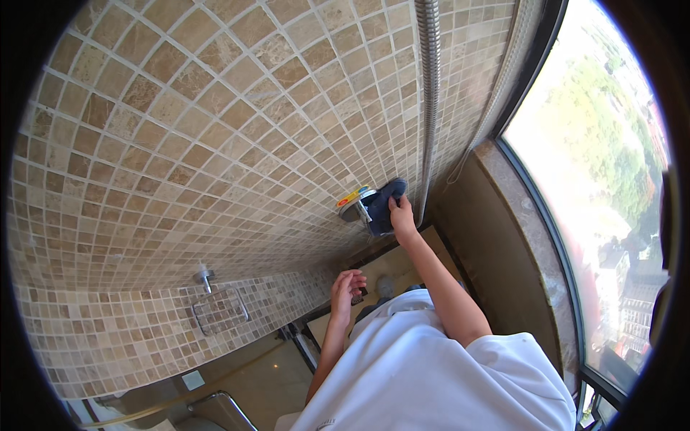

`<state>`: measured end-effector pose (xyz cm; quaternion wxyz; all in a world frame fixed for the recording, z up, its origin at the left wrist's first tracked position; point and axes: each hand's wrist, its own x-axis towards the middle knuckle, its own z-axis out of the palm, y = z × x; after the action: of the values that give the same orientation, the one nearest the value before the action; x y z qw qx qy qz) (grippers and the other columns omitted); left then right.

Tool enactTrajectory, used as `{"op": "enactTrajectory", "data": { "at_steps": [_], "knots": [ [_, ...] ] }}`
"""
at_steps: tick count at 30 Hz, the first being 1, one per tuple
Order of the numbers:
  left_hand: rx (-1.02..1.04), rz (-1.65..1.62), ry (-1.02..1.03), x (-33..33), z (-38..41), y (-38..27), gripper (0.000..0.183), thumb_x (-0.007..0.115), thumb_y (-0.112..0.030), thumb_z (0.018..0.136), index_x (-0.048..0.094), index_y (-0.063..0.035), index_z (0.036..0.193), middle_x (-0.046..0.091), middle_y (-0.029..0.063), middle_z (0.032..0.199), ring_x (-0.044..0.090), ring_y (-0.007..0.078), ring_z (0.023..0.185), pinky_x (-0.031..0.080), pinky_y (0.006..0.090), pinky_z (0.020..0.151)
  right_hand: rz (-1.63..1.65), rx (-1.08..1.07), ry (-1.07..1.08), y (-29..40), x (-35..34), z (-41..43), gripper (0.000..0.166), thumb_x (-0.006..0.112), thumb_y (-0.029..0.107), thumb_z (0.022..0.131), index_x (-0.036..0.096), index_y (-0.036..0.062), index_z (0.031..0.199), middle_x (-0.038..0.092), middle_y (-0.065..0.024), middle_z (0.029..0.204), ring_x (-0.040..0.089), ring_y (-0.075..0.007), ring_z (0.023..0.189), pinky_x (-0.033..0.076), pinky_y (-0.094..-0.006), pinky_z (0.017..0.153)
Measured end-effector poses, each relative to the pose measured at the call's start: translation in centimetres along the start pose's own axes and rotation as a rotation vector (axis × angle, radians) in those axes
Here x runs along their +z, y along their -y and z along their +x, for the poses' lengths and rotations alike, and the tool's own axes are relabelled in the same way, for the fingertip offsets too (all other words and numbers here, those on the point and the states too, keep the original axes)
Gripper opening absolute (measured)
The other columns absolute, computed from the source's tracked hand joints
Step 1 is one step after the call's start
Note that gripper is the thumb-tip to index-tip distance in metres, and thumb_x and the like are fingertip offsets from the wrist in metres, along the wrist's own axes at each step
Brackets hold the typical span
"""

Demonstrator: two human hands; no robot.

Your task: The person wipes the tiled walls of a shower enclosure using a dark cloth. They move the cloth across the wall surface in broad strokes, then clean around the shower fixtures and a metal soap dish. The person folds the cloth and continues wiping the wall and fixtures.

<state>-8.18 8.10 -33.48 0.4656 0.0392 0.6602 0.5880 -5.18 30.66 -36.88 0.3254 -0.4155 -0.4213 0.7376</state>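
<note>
My right hand (401, 215) pinches a dark blue cloth (381, 213) between thumb and fingers. The cloth lies over and beside a chrome shower valve (351, 211) on the tiled wall. A yellow marker with a red and a blue spot (353, 196) shows along the valve's upper edge. How much of the fitting lies under the cloth is hidden. Lower and to the left, my left hand (343, 295) hangs in the air in front of my body. Its fingers are loosely bent and slightly apart, with nothing in them.
A ribbed metal shower hose (429, 81) runs down the mosaic-tiled wall (259, 145) beside my right hand. A wire soap basket (221, 311) juts out at the lower left. On the right, a stone ledge (517, 215) borders a large window (598, 161).
</note>
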Motion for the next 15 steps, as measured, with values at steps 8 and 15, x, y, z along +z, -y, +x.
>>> {"op": "enactTrajectory", "data": {
  "at_steps": [8, 15],
  "knots": [
    [-0.008, 0.042, 0.032, 0.6, 1.6, -0.7, 0.025, 0.042, -0.025, 0.093, 0.057, -0.0080, 0.103, 0.063, 0.0039, 0.091, 0.059, 0.0099, 0.080, 0.043, 0.0229, 0.068, -0.114, -0.083, 0.173, 2.7, 0.4, -0.8, 0.023, 0.050, 0.014, 0.090, 0.053, 0.0035, 0.111, 0.060, -0.0062, 0.090, 0.052, -0.0120, 0.083, 0.042, -0.0273, 0.079],
    [-0.005, 0.059, 0.057, 0.4, 2.3, -1.2, 0.026, 0.041, -0.026, 0.093, 0.058, -0.0081, 0.102, 0.064, 0.0046, 0.091, 0.059, 0.0101, 0.079, 0.043, 0.0231, 0.067, 0.242, 0.160, 0.084, -0.1, 0.8, -0.7, 0.019, 0.044, 0.018, 0.095, 0.049, 0.0051, 0.108, 0.059, -0.0044, 0.096, 0.057, -0.0126, 0.083, 0.048, -0.0279, 0.074]
  ]
}}
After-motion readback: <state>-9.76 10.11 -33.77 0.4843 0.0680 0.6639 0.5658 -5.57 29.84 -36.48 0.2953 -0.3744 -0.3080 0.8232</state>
